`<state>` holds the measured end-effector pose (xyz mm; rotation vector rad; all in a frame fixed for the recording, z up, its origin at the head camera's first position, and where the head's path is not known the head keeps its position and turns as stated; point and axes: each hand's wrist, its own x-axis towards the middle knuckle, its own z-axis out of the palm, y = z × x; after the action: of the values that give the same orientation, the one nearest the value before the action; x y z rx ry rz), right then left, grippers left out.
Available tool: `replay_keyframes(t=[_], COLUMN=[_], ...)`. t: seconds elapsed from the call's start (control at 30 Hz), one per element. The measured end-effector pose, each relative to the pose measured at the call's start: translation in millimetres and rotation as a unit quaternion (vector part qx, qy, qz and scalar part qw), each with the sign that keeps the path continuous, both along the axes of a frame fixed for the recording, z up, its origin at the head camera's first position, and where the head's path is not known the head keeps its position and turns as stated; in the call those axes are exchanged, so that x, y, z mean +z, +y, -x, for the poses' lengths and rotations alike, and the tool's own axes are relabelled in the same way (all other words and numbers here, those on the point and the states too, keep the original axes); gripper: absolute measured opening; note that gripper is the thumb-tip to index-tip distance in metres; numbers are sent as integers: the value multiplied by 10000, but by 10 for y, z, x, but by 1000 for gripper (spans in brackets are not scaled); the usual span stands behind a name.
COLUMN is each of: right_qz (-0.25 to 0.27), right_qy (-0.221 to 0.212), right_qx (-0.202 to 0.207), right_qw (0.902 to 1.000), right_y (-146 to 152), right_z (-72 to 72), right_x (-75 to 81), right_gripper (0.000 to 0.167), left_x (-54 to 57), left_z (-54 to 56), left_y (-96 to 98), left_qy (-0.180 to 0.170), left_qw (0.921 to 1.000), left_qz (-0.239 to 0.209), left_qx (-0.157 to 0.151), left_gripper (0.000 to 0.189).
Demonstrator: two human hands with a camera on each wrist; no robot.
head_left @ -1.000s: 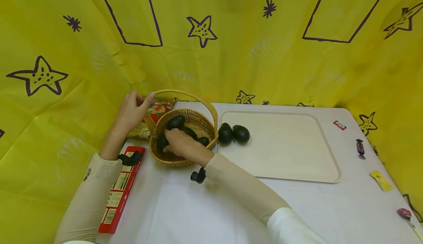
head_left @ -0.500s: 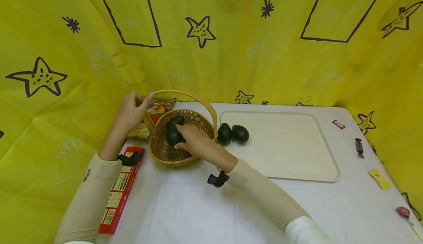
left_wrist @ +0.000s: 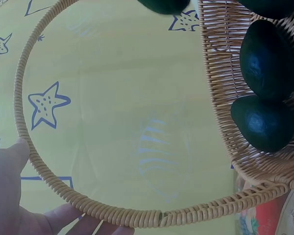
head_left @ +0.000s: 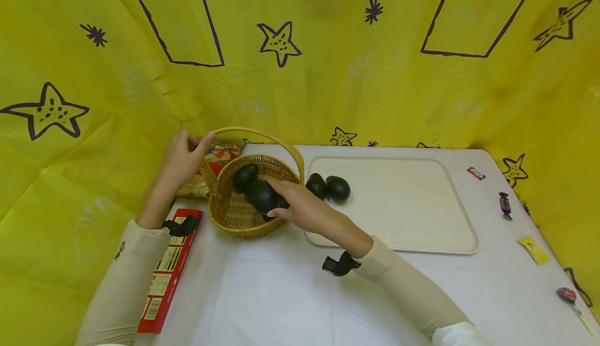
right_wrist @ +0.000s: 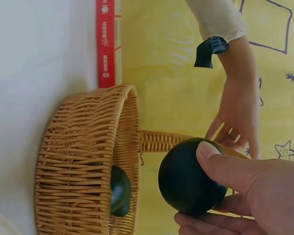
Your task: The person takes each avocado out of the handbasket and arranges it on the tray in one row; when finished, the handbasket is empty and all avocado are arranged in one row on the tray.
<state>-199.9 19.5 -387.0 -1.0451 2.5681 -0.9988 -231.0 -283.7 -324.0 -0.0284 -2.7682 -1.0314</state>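
My left hand (head_left: 183, 158) holds the arched handle (left_wrist: 108, 214) of a wicker basket (head_left: 236, 225) at its left side. Dark green avocados lie in the basket; one (head_left: 245, 175) sits near its back left wall, and my right arm hides part of the basket's right side. My right hand (head_left: 309, 208) grips another avocado (right_wrist: 188, 181) between thumb and fingers, and in the head view this fruit (head_left: 260, 196) overlaps the basket's middle. Two more avocados (head_left: 338, 188) rest side by side at the left end of a cream tray (head_left: 403, 205).
A long red box (head_left: 171, 273) lies beside my left forearm. Colourful food packets (head_left: 222, 156) stand behind the basket. Along the table's right side lie small wrapped sweets (head_left: 505, 206), a yellow sachet (head_left: 534, 249) and a lollipop (head_left: 567, 295). Yellow patterned cloth hangs behind.
My right hand has moved right from the basket's left side, bringing the gripped avocado up and across. My left hand stays on the handle. The view has shifted slightly.
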Motion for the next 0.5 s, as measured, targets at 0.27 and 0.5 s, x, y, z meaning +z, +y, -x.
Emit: replay_keyframes(t=[0.27,0.5], right_qz=[323,452], right_qy=[249,240], right_qx=[-14,-257], right_qw=[9992,9984], right_y=[415,868], right_z=[-95,-73], right_x=[-26,-75], right_gripper=[73,71], left_x=[5,16], left_z=[-2,-8], left_y=[0,-7], left_qy=[12,24], left_qw=[10000,10000], left_qz=[68,78], left_qx=[10,34], left_gripper=[72,71])
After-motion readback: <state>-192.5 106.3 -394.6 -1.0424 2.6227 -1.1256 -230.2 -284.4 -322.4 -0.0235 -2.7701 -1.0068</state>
